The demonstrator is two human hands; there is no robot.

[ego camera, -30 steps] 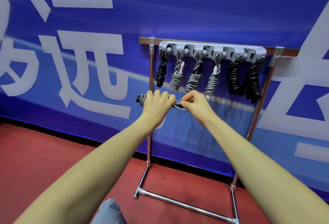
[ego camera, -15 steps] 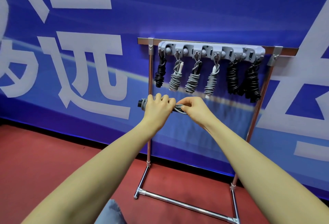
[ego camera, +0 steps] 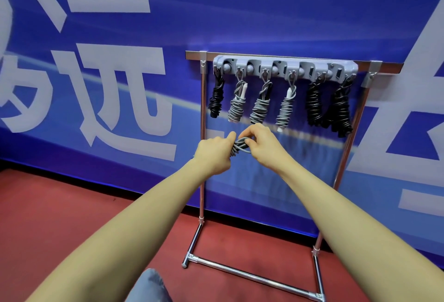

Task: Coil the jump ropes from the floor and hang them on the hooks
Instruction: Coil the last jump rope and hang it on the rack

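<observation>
Both hands are on one grey jump rope, held mid-air in front of the rack & just below the hanging bundles: left hand has its fingers curled round the coiled part, right hand pinches the strands w/ thumb & fingertips. Hook strip at the top of the rack looks full, 6 coiled ropes hanging: black one at the left end, then 3 grey ones, then 2 black ones at the right end. Rack stands on red floor against a blue banner w/ big white characters.
</observation>
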